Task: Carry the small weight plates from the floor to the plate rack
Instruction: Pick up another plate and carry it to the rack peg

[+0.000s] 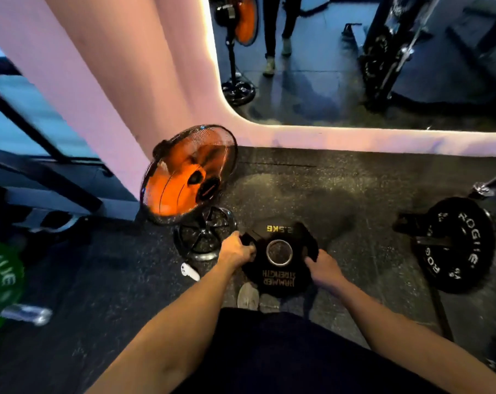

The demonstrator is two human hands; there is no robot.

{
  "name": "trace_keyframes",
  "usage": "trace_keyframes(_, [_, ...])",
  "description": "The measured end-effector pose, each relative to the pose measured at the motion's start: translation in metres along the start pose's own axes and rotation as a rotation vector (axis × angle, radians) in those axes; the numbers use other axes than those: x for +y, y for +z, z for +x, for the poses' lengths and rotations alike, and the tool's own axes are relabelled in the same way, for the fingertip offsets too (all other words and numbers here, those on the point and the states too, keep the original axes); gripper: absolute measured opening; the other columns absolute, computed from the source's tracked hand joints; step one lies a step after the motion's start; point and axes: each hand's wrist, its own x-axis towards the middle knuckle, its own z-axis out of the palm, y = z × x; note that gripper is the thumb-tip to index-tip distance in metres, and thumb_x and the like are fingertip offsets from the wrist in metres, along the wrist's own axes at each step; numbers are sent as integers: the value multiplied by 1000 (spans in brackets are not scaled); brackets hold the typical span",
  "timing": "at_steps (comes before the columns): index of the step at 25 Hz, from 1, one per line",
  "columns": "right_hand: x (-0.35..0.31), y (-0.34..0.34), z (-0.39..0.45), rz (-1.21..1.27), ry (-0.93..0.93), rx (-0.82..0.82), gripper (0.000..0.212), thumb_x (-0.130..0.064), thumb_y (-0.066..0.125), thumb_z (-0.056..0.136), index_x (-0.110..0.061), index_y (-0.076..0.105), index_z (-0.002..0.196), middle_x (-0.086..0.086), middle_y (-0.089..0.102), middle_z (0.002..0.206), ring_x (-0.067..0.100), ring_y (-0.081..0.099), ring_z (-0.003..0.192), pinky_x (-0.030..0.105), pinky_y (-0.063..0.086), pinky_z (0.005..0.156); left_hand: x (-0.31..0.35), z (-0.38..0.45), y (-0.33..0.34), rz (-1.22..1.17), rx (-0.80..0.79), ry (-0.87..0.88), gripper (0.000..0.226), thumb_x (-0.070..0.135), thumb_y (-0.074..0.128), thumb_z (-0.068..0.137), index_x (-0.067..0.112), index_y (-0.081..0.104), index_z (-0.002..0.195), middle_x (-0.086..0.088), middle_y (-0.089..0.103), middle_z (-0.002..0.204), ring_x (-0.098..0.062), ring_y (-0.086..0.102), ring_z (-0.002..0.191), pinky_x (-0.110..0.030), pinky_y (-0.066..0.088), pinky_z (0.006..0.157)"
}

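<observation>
Both forearms reached down from my view. Left hand (236, 249) and right hand (325, 269) each gripped side handle of small weight plate (279, 261), held flat above rubber floor (340, 177). Fan (188, 173) just left; big black plate (454, 244) well right.

You are looking at a dim, bluish-toned scene with a wide-angle bend that curves the wall (104, 89) and stretches the corners. A bright strip glows along the mirror (354, 66) edge, washing the wall pink. The fan (188, 173) blades smear into an orange blur. The left edge is motion-blurred, and the green plate (0, 282) lettering is soft. Dark floor (340, 189) shows grainy noise.
</observation>
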Motion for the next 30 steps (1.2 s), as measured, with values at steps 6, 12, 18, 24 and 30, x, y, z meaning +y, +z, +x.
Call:
trace_keyframes(6, [-56, -55, 85, 165, 142, 116, 36, -30, 53, 92, -1, 57, 112, 21, 64, 115, 37, 60, 107, 35, 46, 78, 112, 122, -24, 207, -121, 137, 37, 24, 66, 85, 2, 56, 112, -18, 64, 117, -31, 60, 108, -29, 41, 75])
trace_keyframes(12, [-39, -117, 167, 335, 246, 200, 31, -27, 53, 89, 0, 57, 106, 20, 66, 105, 36, 63, 95, 36, 45, 69, 229, 206, 19, 316, -259, 282, 31, 21, 69, 81, 5, 55, 104, -16, 64, 114, -27, 60, 98, -30, 42, 71])
trace_keyframes(18, [0, -182, 190, 436, 426, 382, 38, -28, 50, 95, 1, 53, 120, 16, 62, 120, 32, 59, 108, 32, 44, 78, 341, 233, 95, 485, -441, 474, 31, 19, 68, 82, 5, 55, 107, -7, 59, 101, -19, 53, 87, -28, 39, 68])
trace_keyframes(24, [34, -201, 167, 715, 614, 525, 45, -38, 53, 92, -2, 46, 119, 19, 60, 117, 36, 66, 97, 34, 54, 56, 405, 217, 156, 549, -607, 663, 19, 15, 68, 79, 11, 59, 95, -2, 63, 90, -13, 56, 80, -22, 38, 56])
trace_keyframes(30, [41, -246, 144, 705, 739, 792, 40, -25, 55, 93, 4, 50, 118, 25, 60, 123, 39, 56, 116, 37, 45, 89, 483, 180, 199, 582, -757, 887, 15, 13, 65, 83, 8, 57, 94, -4, 61, 88, -15, 56, 75, -26, 39, 57])
